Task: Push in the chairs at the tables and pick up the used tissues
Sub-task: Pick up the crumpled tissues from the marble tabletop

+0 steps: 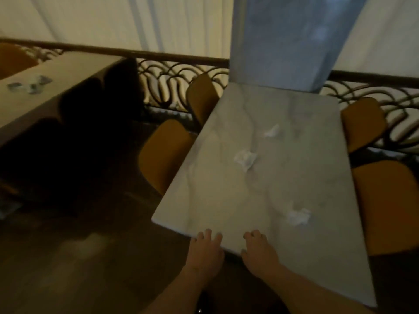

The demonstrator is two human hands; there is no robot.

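Three crumpled white tissues (244, 159) lie along the marbled grey surface (226, 200), blurred. Padded orange chairs (165, 155) flank it, seats hidden underneath. Left hand (205, 250) and right hand (260, 251) rest at its near edge, fingers loose, grasping nothing.

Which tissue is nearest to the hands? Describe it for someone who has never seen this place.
Find the marble table in the middle, with orange chairs along both sides. Three crumpled tissues lie on it. The nearest tissue lies alone toward the right edge, just beyond the right hand.
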